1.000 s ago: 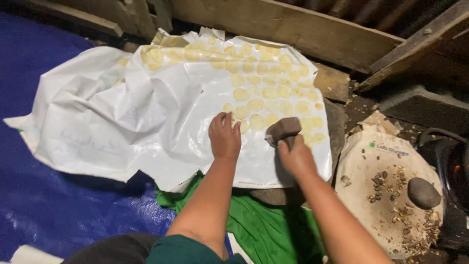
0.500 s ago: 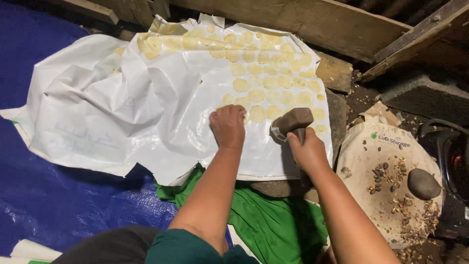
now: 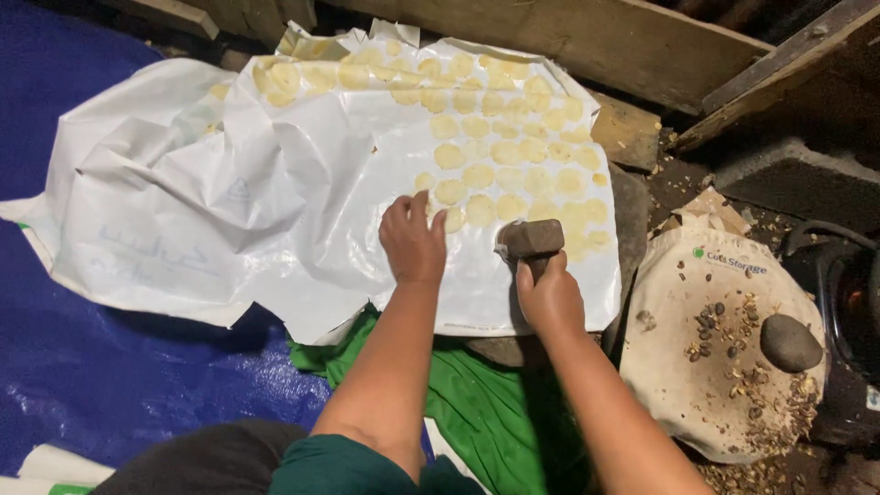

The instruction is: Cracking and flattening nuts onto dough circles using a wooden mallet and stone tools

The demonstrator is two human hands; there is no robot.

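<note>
My right hand [image 3: 548,295] grips the handle of a small brown mallet [image 3: 530,239], whose head rests on a white plastic sheet [image 3: 302,192]. My left hand [image 3: 413,240] lies palm down on the sheet just left of the mallet, fingertips touching the nearest pale yellow flattened disc [image 3: 450,192]. Several more such discs [image 3: 495,128] cover the sheet's upper right part in rows.
A blue tarp [image 3: 110,367] lies under the sheet at left, green cloth [image 3: 477,403] below it. At right a pale sack [image 3: 715,330] holds nut shells and a rounded stone [image 3: 789,342]. Wooden planks [image 3: 587,37] run along the back. A dark pot [image 3: 848,302] sits far right.
The view has shifted slightly. The mallet head has come down onto the sheet, and my left hand has stayed flat beside it.
</note>
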